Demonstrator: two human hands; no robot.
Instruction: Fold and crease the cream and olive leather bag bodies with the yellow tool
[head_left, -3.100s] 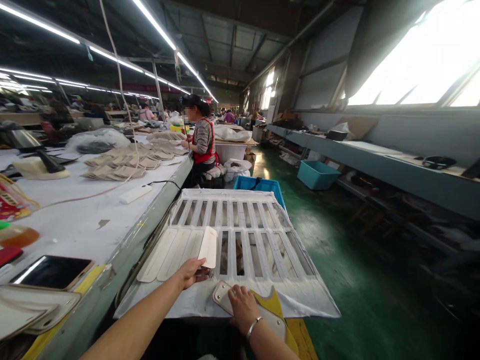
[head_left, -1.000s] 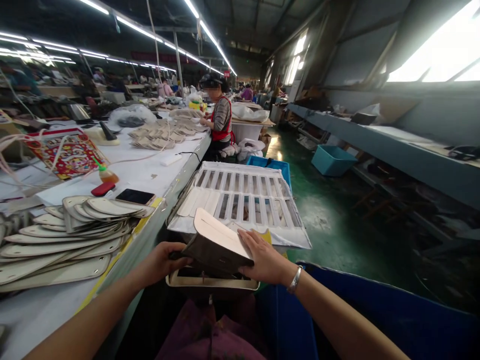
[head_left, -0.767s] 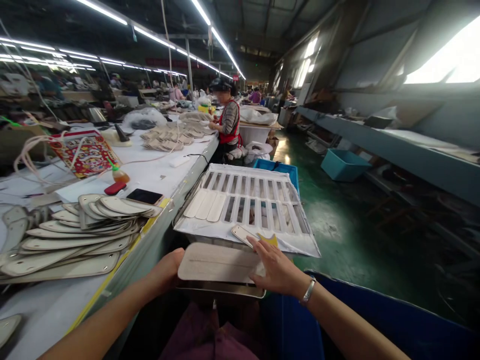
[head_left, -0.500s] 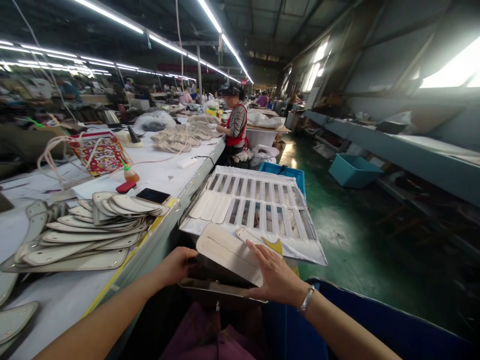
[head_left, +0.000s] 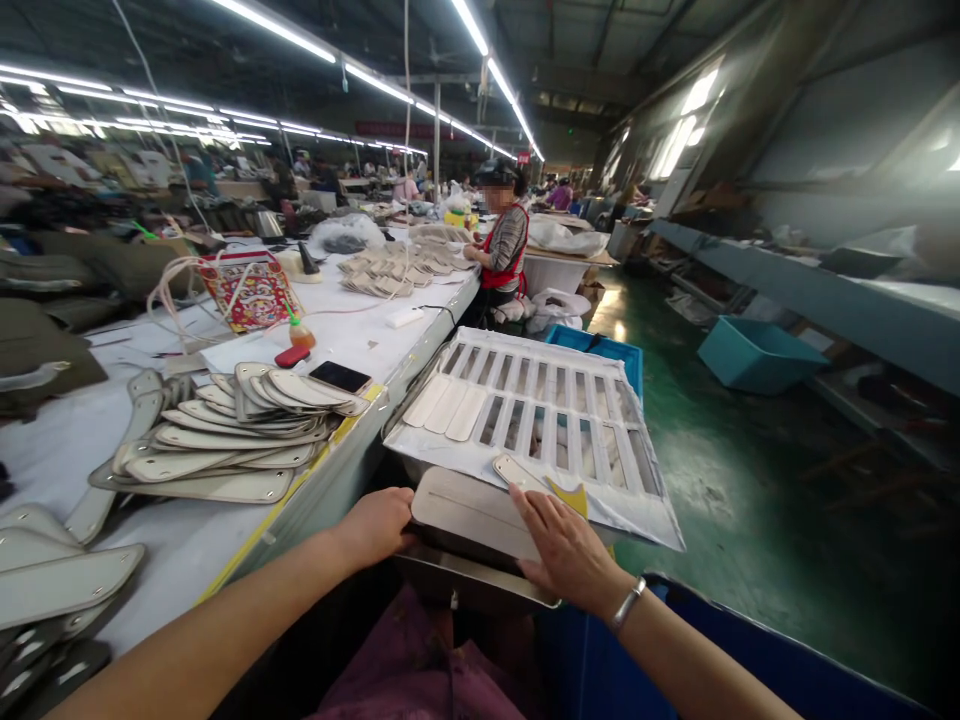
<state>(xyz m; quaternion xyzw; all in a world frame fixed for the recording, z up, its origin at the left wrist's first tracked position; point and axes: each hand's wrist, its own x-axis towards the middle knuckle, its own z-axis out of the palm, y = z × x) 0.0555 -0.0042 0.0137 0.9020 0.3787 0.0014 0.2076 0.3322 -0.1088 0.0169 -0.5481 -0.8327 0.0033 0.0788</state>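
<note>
We can read no text, label, brand or number with certainty. We locate three surfaces that bear or may bear lettering. Surface one: the red bag [head_left: 255, 295] on the white table [head_left: 349, 338]; its multicoloured print is too small to resolve. Surface two: the small red sign [head_left: 523, 157] hanging in the background; its pale marks are illegible. Surface three: the dark red strip [head_left: 397, 129] farther back, blurred.

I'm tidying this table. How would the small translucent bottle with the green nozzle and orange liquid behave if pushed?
Pushed at its long nozzle, the bottle might tip; being round-sided, it could then roll. The liquid would probably slosh.
</note>
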